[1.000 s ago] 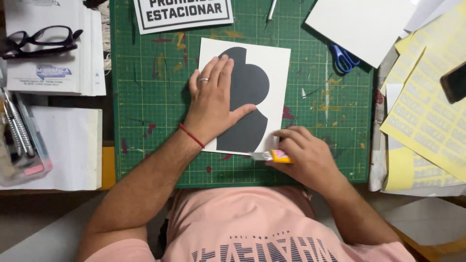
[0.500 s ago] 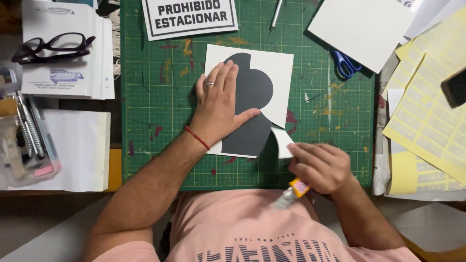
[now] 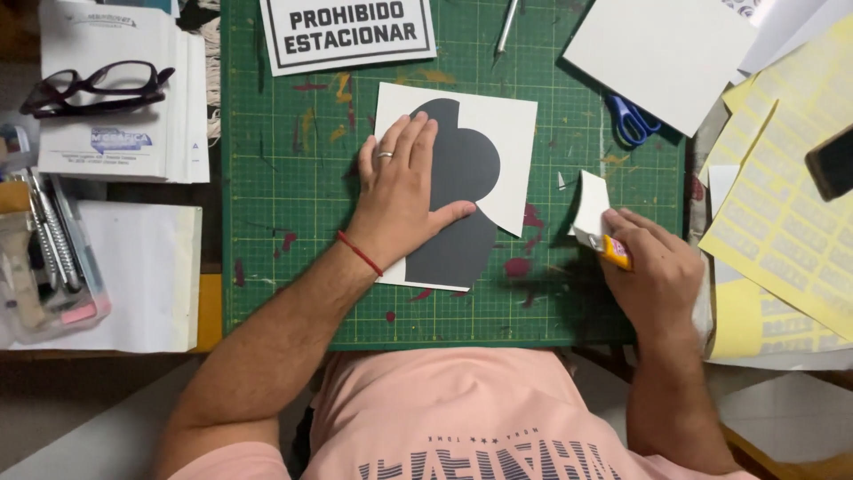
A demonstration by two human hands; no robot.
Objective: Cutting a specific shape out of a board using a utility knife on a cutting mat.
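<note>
On the green cutting mat [image 3: 293,267], the left hand [image 3: 400,200] pressed flat, fingers spread, on the white sheet with the dark shape [image 3: 462,178], while the right hand [image 3: 653,271], closed around a yellow cutter [image 3: 615,252], had carried a trimmed white strip [image 3: 590,206] off to the sheet's right, leaving that corner cut away.

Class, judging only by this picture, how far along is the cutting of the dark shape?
Done: one white offcut is free, lifted by the right hand with the yellow craft knife. In hand: the left hand presses the dark grey shape on its white sheet. Left: white border remains at the sheet's top and right.
</note>
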